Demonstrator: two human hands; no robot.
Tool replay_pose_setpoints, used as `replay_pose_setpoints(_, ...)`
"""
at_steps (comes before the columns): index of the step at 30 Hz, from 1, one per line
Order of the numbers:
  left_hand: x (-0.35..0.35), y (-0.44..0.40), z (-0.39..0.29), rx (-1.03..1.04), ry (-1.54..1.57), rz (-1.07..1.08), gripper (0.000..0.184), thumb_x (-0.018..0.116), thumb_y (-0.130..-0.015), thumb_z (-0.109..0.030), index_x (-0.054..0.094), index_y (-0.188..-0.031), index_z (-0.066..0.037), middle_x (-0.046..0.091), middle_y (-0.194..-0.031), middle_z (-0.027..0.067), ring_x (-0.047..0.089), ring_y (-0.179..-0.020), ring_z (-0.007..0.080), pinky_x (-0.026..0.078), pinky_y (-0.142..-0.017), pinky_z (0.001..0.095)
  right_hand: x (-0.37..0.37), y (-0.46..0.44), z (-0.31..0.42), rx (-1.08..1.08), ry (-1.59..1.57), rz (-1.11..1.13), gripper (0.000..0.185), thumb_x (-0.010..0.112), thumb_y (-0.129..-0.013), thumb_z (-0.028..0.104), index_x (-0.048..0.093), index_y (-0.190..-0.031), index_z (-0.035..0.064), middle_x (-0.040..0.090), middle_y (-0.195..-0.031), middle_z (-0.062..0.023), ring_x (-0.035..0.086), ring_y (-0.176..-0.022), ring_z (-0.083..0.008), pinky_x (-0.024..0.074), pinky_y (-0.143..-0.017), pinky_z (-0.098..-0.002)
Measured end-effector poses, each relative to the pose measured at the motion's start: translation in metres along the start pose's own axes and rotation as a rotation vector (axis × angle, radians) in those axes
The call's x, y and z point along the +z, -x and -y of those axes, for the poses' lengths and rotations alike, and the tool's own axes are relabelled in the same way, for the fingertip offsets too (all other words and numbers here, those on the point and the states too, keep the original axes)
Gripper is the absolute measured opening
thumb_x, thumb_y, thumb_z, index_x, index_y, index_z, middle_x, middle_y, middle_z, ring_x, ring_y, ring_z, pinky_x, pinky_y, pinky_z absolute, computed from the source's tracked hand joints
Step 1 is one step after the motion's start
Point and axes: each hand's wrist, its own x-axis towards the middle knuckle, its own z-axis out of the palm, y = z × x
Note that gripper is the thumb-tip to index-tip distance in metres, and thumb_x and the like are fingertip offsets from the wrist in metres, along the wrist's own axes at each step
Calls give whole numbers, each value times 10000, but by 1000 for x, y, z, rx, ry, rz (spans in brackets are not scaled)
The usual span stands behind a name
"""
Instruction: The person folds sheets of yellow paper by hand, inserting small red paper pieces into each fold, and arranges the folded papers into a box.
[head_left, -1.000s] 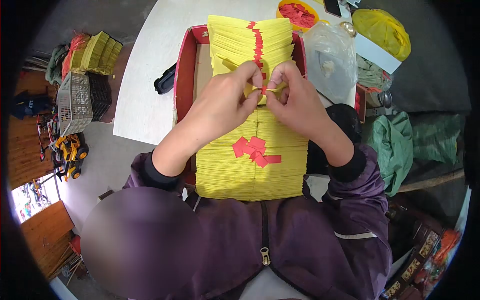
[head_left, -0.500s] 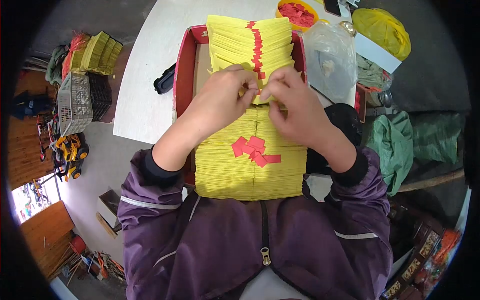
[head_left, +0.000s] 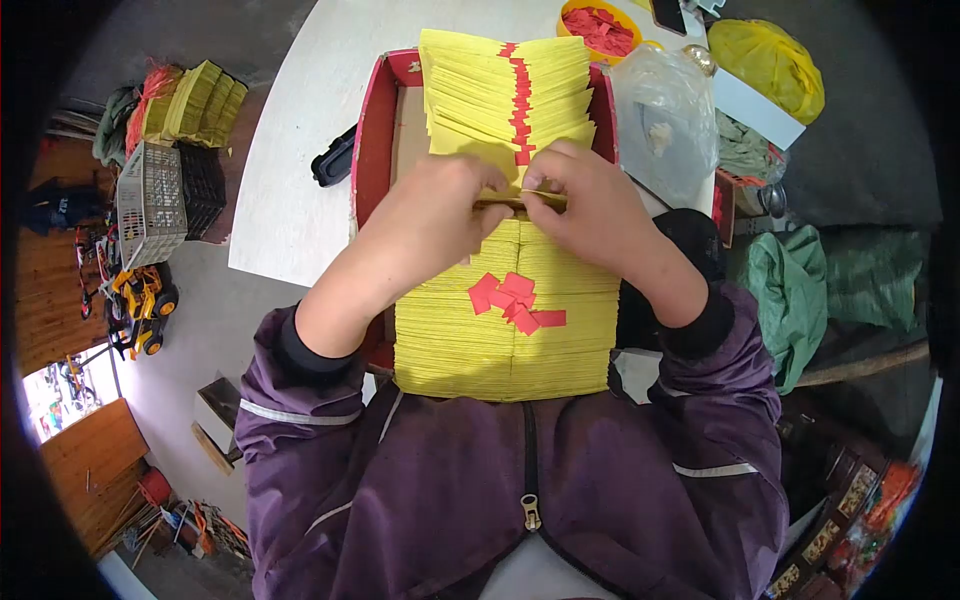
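Note:
A long stack of yellow paper [head_left: 450, 340] stands in front of my body, partly inside a red box [head_left: 373, 150]. Farther back, fanned yellow sheets [head_left: 465, 95] carry a line of red pieces [head_left: 521, 90] down their middle. Between the two parts, my left hand [head_left: 440, 205] pinches the edge of a yellow sheet from the left. My right hand [head_left: 590, 205] has thumb and fingers closed on the same sheet, near its middle. Several loose red paper pieces [head_left: 516, 290] lie on the near stack. My fingers partly hide the sheet.
On the white table [head_left: 300, 130] are a black object [head_left: 335, 158], a yellow bowl of red pieces [head_left: 598, 30] and a clear plastic bag [head_left: 665, 110]. A yellow bag [head_left: 765, 70] is at the back right. Crates [head_left: 150, 205] stand at the left.
Both hands have shifted slightly apart and lower, onto a yellow sheet edge. The red piece that showed between my fingers is no longer visible there.

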Motion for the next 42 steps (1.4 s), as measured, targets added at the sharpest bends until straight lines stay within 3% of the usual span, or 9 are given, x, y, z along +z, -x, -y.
replay_pose_setpoints(2, 1, 0, 1, -83, 54, 99, 126, 703, -930, 18, 718, -1054, 30, 670, -821, 99, 605, -561, 188, 475, -552, 288, 1, 1, 0, 4, 2, -2, 122, 672, -848, 79, 629, -960, 96, 643, -947, -75, 617, -843, -293, 507, -740, -387)
replay_pose_setpoints(6, 14, -10, 21, 120, 83, -29, 82, 661, -954, 31, 700, -1022, 52, 680, -762, 100, 614, -508, 185, 441, -490, 277, 0, 11, 1, -11, 17, -76, 197, 679, -870, 90, 597, -1049, 96, 637, -897, -53, 611, -855, -295, 498, -744, -384)
replay_pose_setpoints(12, 10, -17, 15, 119, 54, -62, 83, 627, -976, 26, 698, -997, 64, 694, -776, 101, 638, -548, 176, 450, -509, 281, -8, 18, -9, -105, -95, 0, 273, 696, -877, 107, 568, -1117, 102, 638, -902, -46, 602, -856, -289, 481, -793, -396)
replay_pose_setpoints(22, 11, -15, 8, 61, 65, -4, 105, 652, -972, -17, 708, -1016, 61, 698, -780, 103, 592, -551, 159, 461, -545, 291, -17, -7, 1, -144, 48, -55, 267, 681, -858, 90, 577, -1102, 120, 647, -1022, -47, 577, -948, -247, 420, -929, -414)
replay_pose_setpoints(27, 8, -12, 8, 109, 14, -6, 116, 682, -960, -41, 711, -1012, 59, 706, -797, 102, 548, -538, 158, 455, -548, 295, -16, 3, 5, -384, 210, -228, 285, 699, -801, 79, 626, -1073, 126, 644, -1117, -19, 571, -1041, -257, 430, -965, -395)
replay_pose_setpoints(32, 20, -11, 23, 314, 37, -349, 139, 710, -942, -56, 710, -1032, 49, 707, -799, 68, 517, -541, 136, 446, -539, 283, -11, 47, 11, -461, 94, 4, 336, 714, -786, 79, 707, -1117, 132, 650, -1156, -5, 565, -1084, -258, 447, -986, -405)
replay_pose_setpoints(37, 20, 1, 29, 244, 235, -404, 148, 736, -920, -72, 708, -1038, 12, 693, -780, 53, 533, -545, 102, 422, -503, 235, -7, 62, 16, -495, 108, 45, 434, 705, -790, 75, 720, -1218, 149, 650, -1179, -8, 579, -1068, -254, 461, -971, -409)
replay_pose_setpoints(41, 8, 31, 22, -113, 589, 0, 152, 721, -911, -40, 686, -1059, -29, 674, -760, 40, 550, -551, 70, 396, -473, 178, -2, 65, 14, -503, 148, -22, 472, 688, -803, 73, 719, -1267, 156, 644, -1198, -13, 589, -1064, -249, 476, -951, -401)
replay_pose_setpoints(42, 6, 33, 21, -115, 588, -5, 152, 721, -911, -40, 686, -1059, -29, 674, -760, 40, 550, -551, 70, 396, -473, 178, -2, 63, 15, -508, 145, -21, 472, 688, -803, 73, 719, -1267, 156, 644, -1198, -13, 589, -1064, -249, 476, -951, -401)
